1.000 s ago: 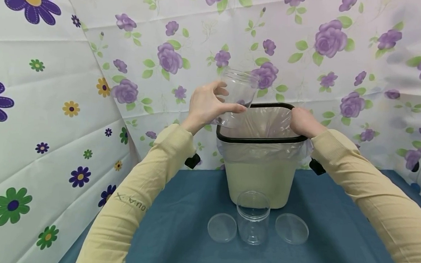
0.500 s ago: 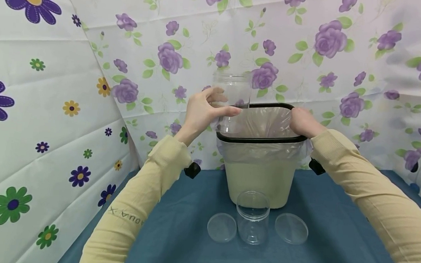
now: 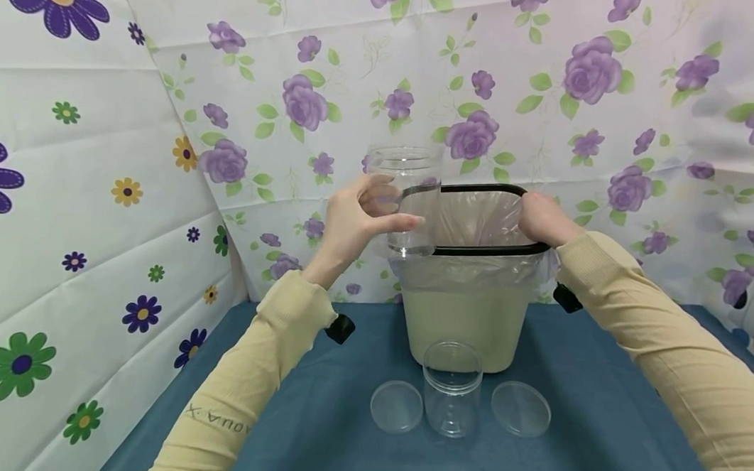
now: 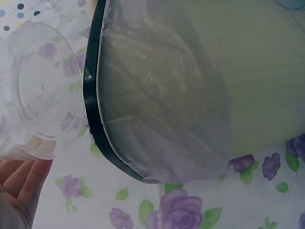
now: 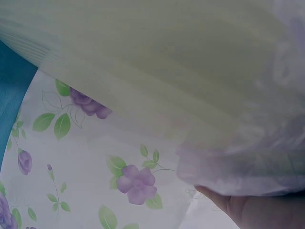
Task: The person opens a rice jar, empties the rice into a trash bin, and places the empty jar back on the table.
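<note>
In the head view my left hand [image 3: 355, 224] grips a clear plastic jar [image 3: 422, 206], thumb on the near side, fingers round the far side. The jar stands nearly upright in the air, overlapping the left end of a cream trash can [image 3: 468, 318]. From the left wrist view, the jar's base [image 4: 43, 86] appears apart from the black rim [image 4: 93, 95]. My right hand [image 3: 547, 219] holds the can's right rim, its fingers mostly hidden. A pale translucent bag [image 3: 480, 216] lines the can and folds over outside. The right wrist view shows part of that hand [image 5: 267, 212] beside the bag.
On the blue tablecloth [image 3: 322, 432], in front of the can, stands a second clear jar [image 3: 451, 406] without a lid. One clear lid [image 3: 396, 407] lies left of it, another round lid [image 3: 521, 409] right. Flowered cloth [image 3: 335, 62] hangs close behind the can.
My left hand has moved down and left with the jar, which went from tilted over the can to nearly upright at its left end. The right hand stayed on the rim.
</note>
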Demonstrator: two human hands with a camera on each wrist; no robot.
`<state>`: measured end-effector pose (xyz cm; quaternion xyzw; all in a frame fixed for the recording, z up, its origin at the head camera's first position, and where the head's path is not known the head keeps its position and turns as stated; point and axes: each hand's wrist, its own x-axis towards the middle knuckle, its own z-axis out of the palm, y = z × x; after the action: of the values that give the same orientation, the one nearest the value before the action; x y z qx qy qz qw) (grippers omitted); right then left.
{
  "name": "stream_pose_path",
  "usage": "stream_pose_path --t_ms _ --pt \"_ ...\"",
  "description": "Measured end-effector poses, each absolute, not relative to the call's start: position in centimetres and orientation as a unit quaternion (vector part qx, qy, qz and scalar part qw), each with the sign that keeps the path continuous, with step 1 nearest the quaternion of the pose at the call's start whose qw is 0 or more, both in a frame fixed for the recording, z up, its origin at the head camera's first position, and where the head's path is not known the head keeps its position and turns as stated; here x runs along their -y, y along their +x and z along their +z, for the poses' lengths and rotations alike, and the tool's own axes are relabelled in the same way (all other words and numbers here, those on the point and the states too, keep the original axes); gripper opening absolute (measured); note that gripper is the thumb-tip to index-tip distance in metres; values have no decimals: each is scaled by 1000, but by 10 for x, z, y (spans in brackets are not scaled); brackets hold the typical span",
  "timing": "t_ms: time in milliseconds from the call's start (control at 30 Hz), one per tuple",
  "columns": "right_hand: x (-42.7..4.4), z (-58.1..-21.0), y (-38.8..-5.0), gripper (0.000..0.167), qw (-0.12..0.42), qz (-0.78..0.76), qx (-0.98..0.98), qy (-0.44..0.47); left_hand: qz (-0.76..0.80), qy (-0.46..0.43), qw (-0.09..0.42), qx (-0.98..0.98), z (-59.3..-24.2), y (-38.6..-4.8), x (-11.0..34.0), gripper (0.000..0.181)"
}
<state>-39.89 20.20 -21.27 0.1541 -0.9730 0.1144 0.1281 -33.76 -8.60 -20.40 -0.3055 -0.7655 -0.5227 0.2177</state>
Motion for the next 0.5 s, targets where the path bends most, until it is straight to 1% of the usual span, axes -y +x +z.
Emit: stream_pose_path --t_ms 133,300,500 --pt "-202 -212 -399 18 124 120 973 152 -525 -322 232 753 -215 -335 90 71" --pt "-200 -212 -399 20 121 114 975 151 -539 -313 237 745 -223 -327 95 73" --pt "-200 -212 -398 18 125 110 974 154 -545 -318 240 738 -225 -324 97 74"
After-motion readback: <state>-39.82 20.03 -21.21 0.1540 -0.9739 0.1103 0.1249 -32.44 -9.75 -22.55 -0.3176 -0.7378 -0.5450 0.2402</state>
